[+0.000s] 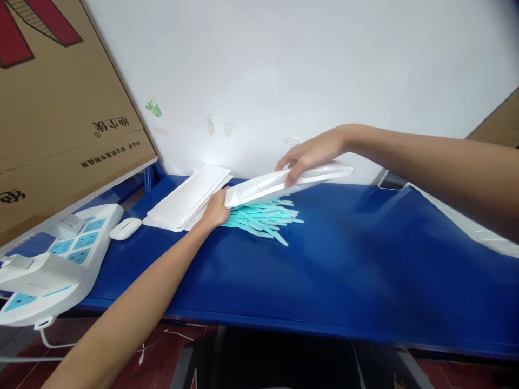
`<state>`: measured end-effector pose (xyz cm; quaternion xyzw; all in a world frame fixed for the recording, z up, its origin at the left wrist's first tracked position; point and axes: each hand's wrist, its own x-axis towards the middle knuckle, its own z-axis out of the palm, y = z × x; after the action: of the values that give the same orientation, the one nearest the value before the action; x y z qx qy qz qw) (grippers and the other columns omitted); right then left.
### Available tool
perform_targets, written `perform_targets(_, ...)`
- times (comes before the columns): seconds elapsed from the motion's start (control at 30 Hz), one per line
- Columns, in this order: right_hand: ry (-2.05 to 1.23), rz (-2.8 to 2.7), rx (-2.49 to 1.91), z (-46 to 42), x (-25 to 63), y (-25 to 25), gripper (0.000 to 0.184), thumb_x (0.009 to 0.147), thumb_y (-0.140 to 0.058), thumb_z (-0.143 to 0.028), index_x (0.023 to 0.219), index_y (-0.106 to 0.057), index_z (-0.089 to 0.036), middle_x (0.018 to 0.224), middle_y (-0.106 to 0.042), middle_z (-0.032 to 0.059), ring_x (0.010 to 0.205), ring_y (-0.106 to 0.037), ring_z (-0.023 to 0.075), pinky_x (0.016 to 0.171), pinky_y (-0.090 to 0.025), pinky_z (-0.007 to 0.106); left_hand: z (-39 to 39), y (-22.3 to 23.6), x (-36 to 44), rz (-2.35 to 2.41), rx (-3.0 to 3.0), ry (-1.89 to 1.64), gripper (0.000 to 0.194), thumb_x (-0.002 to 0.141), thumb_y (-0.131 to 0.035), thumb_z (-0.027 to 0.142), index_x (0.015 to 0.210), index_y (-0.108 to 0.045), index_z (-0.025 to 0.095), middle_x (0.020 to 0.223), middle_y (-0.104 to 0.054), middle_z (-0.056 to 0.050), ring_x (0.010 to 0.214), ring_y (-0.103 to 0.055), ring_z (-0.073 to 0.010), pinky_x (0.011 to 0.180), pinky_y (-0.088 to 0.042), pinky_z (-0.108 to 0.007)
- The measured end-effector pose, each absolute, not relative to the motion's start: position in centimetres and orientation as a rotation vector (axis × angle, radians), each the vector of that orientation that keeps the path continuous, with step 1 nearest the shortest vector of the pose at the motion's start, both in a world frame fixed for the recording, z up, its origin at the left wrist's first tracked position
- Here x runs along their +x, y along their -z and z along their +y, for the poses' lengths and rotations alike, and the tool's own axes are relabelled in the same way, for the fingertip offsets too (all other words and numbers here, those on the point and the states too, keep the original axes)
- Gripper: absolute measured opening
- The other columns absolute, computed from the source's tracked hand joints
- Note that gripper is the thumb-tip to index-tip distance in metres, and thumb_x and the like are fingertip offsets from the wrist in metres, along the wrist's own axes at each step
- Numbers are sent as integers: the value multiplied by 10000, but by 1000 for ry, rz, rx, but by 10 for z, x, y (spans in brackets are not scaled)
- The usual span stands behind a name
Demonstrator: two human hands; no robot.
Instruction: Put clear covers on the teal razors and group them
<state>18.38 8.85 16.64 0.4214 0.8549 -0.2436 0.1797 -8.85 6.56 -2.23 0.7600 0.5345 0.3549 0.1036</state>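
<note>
A long white plastic bag (259, 186) is stretched between my two hands above the blue table. My left hand (217, 209) is closed on its left end. From above, my right hand (314, 156) grips the bag's upper edge with thumb and fingers, nearer its right end. Under the bag lies a loose heap of thin turquoise sticks (263, 219), partly covered by it. Just left of my left hand rests a stack of flat white bags (190, 197). Whether the held bag has anything inside, I cannot tell.
At the left stand a white power strip (87, 254) with blue sockets, a small white case (125, 229) and a big cardboard box (60, 108). A white wall (263, 70) rises behind the blue table (308, 286). White sheeting (466, 221) lies on the right.
</note>
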Motion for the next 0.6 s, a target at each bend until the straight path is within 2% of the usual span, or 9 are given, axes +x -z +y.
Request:
perform_targets(0.1, 742, 2389, 1138, 87, 187, -152, 579, 791, -660, -611, 1258, -637, -270, 1230, -687, 51, 1085, -654, 305, 892, -539, 408, 65, 22, -88, 1583, 2284, -997, 380, 858, -485, 264, 1150, -708, 165, 1134, -745, -97, 1080, -678, -310, 933, -532, -384)
perform_targets(0.2, 724, 2384, 1131, 86, 196, -144, 556, 799, -650, -606, 1249, -640, -280, 1251, -679, 47, 1121, -636, 312, 936, -517, 423, 65, 23, -84, 1631, 2308, -943, 394, 882, -474, 270, 1184, -702, 160, 1209, -717, -125, 1152, -646, -318, 1019, -495, -425)
perform_targets(0.43, 692, 2303, 1330, 85, 233, -160, 624, 740, -715, -598, 1284, -641, -302, 1264, -680, 60, 1135, -622, 331, 931, -502, 425, 65, 25, -79, 1701, 2319, -887, 403, 962, -424, 321, 1209, -688, 143, 1271, -679, -140, 1214, -613, -292, 1111, -443, -429)
perform_targets(0.6, 636, 2246, 1481, 71, 251, -182, 609, 808, -677, -517, 1302, -642, -164, 1299, -666, 127, 1052, -650, 252, 844, -481, 311, 63, 24, -80, 1700, 2314, -898, 391, 961, -428, 321, 1192, -695, 152, 1264, -680, -131, 1210, -612, -292, 1107, -449, -441)
